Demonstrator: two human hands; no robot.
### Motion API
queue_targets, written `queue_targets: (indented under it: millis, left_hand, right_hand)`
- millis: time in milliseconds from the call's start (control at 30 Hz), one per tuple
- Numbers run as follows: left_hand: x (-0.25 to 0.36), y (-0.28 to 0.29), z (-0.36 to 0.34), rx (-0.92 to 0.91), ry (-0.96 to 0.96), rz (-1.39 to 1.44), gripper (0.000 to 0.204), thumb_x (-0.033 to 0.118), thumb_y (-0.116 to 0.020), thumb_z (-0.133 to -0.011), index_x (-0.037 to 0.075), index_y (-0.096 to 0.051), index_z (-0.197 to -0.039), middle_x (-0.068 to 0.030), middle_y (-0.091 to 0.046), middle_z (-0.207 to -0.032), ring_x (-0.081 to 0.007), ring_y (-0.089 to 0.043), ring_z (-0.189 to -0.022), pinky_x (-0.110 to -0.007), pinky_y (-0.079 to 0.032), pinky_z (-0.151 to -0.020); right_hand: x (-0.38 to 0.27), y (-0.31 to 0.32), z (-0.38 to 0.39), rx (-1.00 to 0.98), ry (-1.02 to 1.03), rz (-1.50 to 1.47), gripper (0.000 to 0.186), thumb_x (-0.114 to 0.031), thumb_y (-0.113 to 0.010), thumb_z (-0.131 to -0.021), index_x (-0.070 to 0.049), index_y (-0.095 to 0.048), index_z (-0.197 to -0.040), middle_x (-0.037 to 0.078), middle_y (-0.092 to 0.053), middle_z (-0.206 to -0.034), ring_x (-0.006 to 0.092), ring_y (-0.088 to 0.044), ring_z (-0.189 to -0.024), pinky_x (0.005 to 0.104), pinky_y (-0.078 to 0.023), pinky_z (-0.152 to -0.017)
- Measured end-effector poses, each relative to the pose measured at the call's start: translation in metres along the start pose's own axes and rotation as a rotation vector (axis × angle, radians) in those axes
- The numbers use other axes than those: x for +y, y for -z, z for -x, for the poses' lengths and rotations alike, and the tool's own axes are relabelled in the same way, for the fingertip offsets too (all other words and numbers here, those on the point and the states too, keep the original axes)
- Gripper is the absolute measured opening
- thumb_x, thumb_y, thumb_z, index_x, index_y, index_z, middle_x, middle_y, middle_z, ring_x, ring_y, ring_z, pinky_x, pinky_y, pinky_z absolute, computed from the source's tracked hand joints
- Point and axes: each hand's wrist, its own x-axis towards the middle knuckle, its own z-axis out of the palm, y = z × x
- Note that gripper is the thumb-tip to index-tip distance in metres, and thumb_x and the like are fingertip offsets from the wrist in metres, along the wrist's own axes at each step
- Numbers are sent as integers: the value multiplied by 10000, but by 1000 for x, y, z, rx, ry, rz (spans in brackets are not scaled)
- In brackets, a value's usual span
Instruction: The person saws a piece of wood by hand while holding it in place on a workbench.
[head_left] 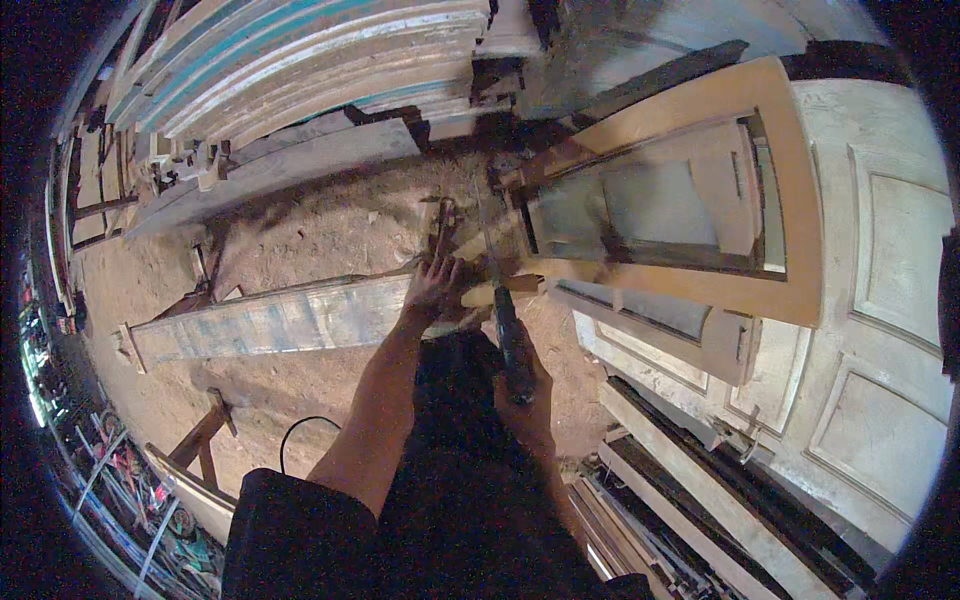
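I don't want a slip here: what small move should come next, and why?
Probably press the left hand down before moving the saw-like tool: that hand is at the right end of the wooden plank, and the right hand grips the tool, its thin blade nearby.

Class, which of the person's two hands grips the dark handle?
The right hand: it wraps around the dark handle, whereas the left hand lies apart from it, at the right end of the long board.

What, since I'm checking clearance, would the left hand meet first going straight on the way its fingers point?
Probably the short wooden piece just past the fingertips of the left hand, though shadow and this single view leave the depth unclear.
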Motion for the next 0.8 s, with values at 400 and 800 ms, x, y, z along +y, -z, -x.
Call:
queue_targets:
  millis: [400,800]
  left_hand:
    - [1,22,-1,-70,-5,-17,808,362,-632,-858,11,-323,-1517,-194,-412,-1503,-374,-360,-1420,-578,-318,-1133]
    - [5,12,-10,-156,-2,52,879,247,-695,-795,34,-282,-1541,-192,-384,-1534,-373,-305,-1461,-603,-242,-1186]
  right_hand:
    - [-12,5,24,39,17,100,650,51,-559,-835,26,-419,-1470,195,-584,-1375,244,-592,-1233,328,-471,-1015]
    - [-11,-3,-4,68,19,180,640,21,-551,-860,-34,-423,-1484,217,-605,-1355,287,-614,-1227,364,-491,-992]
